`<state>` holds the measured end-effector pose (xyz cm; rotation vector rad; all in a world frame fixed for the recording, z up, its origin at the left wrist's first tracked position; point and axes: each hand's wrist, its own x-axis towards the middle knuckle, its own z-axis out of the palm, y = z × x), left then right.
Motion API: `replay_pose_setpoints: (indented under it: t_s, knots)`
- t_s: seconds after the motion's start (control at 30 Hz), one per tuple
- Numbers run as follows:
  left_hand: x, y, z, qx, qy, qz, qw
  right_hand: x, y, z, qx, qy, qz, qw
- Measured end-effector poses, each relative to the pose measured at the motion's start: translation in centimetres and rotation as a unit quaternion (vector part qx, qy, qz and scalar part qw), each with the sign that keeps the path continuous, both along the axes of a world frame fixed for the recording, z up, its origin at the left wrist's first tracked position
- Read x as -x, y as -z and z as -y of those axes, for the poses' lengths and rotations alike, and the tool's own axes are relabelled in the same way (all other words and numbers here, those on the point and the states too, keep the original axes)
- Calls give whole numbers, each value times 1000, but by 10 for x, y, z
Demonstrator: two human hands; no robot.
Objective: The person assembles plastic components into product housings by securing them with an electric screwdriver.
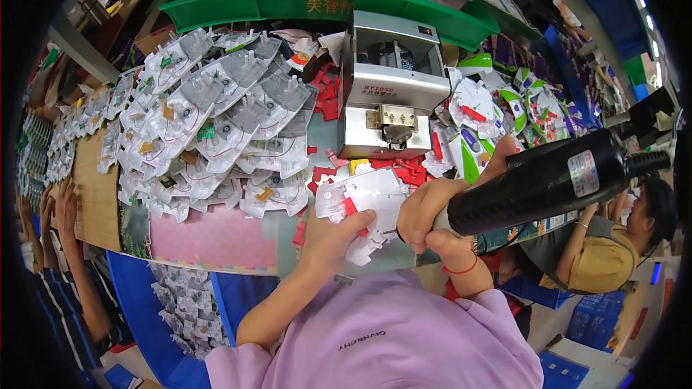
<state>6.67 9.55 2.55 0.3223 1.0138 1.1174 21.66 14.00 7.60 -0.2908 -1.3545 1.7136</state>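
my left hand (328, 234) grips a white shell (364, 209), right hand (427, 212) clutches the driver (537, 184); a big pile (216, 115) lies waiting.

- My left hand (333, 234) grips a white plastic part (364, 202) with red inserts.
- My right hand (432, 212) clasps a black electric screwdriver (537, 184), its tip at the part.
- A grey machine (393, 86) stands behind on the surface (216, 241).

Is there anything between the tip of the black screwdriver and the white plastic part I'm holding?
Nothing visible. The left hand holds the white part over the table edge, and the black screwdriver in the right hand reaches it directly. The tip itself is hidden behind the right hand's fingers.
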Motion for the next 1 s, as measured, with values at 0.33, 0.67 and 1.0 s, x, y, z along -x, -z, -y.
replay_pose_setpoints:
  t_s: [0.33,0.67,1.0]
  knots:
    - [-6,-8,-1,-15,63,4,998,-5,-20,0,-190,-37,63,979]
    - [-22,-8,-3,-83,68,-70,992,-24,-2,12,-180,-2,44,983]
    - [-46,-21,-22,-46,126,-71,988,-68,31,59,28,334,-146,931]
